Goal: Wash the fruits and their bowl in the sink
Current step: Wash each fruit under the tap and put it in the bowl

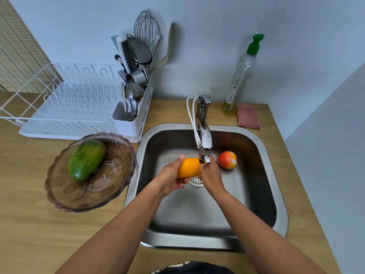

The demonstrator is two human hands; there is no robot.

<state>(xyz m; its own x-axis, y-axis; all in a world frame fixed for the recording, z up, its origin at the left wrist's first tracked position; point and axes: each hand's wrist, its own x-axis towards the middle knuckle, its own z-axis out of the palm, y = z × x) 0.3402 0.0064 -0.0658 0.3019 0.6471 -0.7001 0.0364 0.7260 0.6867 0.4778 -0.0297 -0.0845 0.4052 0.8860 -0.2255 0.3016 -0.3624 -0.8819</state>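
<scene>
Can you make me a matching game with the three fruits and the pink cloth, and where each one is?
Things:
1. orange fruit
2. green fruit
3. red fruit
4. pink cloth

Places:
A. in the glass bowl
B. on the counter beside the soap bottle
C. held by the left hand and right hand under the tap
D. lying on the floor of the sink

Pairs: 1-C, 2-A, 3-D, 4-B.
</scene>
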